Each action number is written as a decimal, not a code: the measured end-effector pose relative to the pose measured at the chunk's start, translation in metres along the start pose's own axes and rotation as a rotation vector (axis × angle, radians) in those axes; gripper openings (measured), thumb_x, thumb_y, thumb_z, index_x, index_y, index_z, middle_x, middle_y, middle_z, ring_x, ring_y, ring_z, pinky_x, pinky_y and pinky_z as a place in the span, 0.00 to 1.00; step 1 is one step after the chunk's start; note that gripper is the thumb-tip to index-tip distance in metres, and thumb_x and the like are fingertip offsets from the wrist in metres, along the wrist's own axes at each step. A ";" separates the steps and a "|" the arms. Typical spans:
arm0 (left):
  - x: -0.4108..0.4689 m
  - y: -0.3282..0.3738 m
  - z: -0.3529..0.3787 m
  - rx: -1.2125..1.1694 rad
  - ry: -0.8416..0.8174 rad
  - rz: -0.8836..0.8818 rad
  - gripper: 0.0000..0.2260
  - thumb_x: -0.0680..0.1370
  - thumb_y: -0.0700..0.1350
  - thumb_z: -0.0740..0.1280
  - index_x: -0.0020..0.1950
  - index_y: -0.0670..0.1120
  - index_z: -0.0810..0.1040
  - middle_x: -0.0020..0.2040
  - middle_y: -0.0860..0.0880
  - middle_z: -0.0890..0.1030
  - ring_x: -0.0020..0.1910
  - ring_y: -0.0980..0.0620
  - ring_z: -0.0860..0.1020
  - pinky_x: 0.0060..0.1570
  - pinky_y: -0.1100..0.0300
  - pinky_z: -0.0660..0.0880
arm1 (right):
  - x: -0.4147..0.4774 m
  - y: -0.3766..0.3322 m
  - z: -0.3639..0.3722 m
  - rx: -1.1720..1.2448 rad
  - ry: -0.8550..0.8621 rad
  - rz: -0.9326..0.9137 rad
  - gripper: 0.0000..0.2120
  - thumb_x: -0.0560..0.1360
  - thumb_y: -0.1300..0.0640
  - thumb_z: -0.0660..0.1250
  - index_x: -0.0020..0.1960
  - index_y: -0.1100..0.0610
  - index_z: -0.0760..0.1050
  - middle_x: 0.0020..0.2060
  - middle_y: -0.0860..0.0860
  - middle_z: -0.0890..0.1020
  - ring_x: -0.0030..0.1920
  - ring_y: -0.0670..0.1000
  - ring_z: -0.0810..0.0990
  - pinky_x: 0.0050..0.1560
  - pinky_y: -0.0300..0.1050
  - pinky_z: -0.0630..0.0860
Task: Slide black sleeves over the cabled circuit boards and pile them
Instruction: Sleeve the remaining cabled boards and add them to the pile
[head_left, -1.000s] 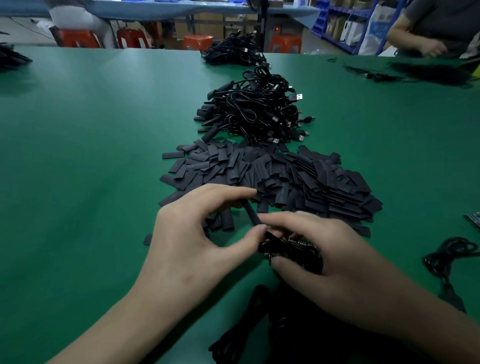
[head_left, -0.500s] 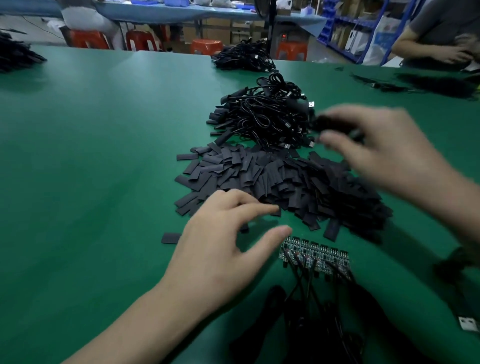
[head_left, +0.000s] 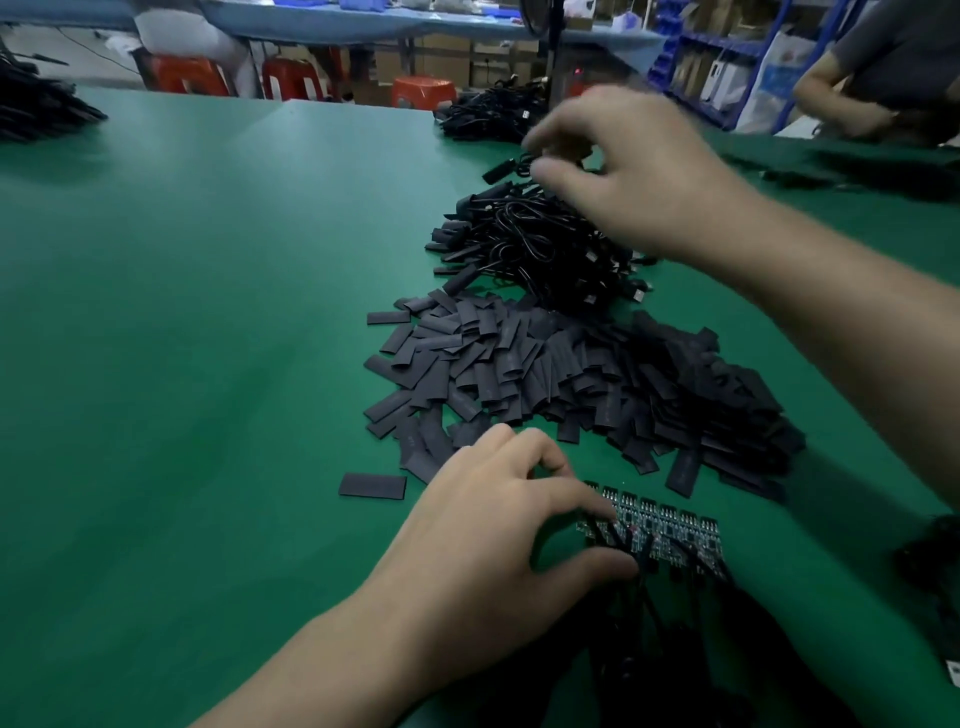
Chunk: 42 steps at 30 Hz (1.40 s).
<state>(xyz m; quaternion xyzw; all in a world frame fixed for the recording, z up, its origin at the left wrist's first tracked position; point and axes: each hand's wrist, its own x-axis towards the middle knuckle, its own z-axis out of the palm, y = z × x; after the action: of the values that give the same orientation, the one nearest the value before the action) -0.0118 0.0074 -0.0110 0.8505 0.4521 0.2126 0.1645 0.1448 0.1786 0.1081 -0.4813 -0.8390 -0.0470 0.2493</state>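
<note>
My left hand (head_left: 493, 545) is low in the middle, thumb and forefinger pinching the left end of a row of bare cabled circuit boards (head_left: 670, 530) lying on the green table (head_left: 208, 364). Their black cables (head_left: 675, 649) trail toward me. Just beyond them lies a heap of flat black sleeves (head_left: 561, 374). Farther back is the pile of sleeved, cabled boards (head_left: 530, 244). My right hand (head_left: 628, 171) hovers blurred over that pile, fingers pointing left. A sleeved board (head_left: 500, 169) sticks out just past its fingertips; whether the hand grips it is unclear.
One loose sleeve (head_left: 372, 486) lies left of my left hand. Another cable pile (head_left: 483, 117) sits farther back and dark bundles (head_left: 36, 111) at the far left. A person's arm (head_left: 831, 98) works at the far right. Red stools (head_left: 187, 75) stand behind the table.
My right hand carried the sleeved board away from my lap area, up and back over the finished pile. My left hand moved from the sleeves onto the row of bare boards.
</note>
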 end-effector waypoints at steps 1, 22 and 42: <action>0.000 0.000 0.000 -0.011 0.003 0.000 0.21 0.75 0.72 0.59 0.61 0.65 0.79 0.51 0.64 0.70 0.54 0.61 0.68 0.54 0.62 0.71 | -0.029 -0.008 -0.002 0.030 -0.027 -0.031 0.12 0.81 0.48 0.64 0.61 0.51 0.80 0.52 0.47 0.80 0.50 0.45 0.78 0.49 0.33 0.72; 0.003 0.005 -0.009 -1.052 -0.141 -0.263 0.07 0.73 0.40 0.77 0.47 0.48 0.83 0.37 0.51 0.82 0.32 0.54 0.79 0.34 0.67 0.72 | -0.196 -0.015 0.013 0.576 -0.276 0.405 0.12 0.71 0.43 0.74 0.46 0.46 0.74 0.37 0.46 0.80 0.37 0.51 0.77 0.42 0.50 0.73; -0.002 -0.001 -0.022 -1.546 -0.187 -0.250 0.31 0.64 0.41 0.83 0.66 0.49 0.81 0.51 0.48 0.83 0.48 0.56 0.81 0.53 0.65 0.79 | -0.202 -0.024 0.011 0.428 0.095 0.245 0.11 0.73 0.48 0.76 0.48 0.46 0.73 0.37 0.43 0.81 0.41 0.45 0.80 0.42 0.41 0.73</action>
<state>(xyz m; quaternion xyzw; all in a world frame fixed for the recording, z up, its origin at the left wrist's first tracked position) -0.0249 0.0085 0.0066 0.4520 0.2526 0.3740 0.7694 0.2038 0.0112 0.0085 -0.5131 -0.7525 0.1399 0.3885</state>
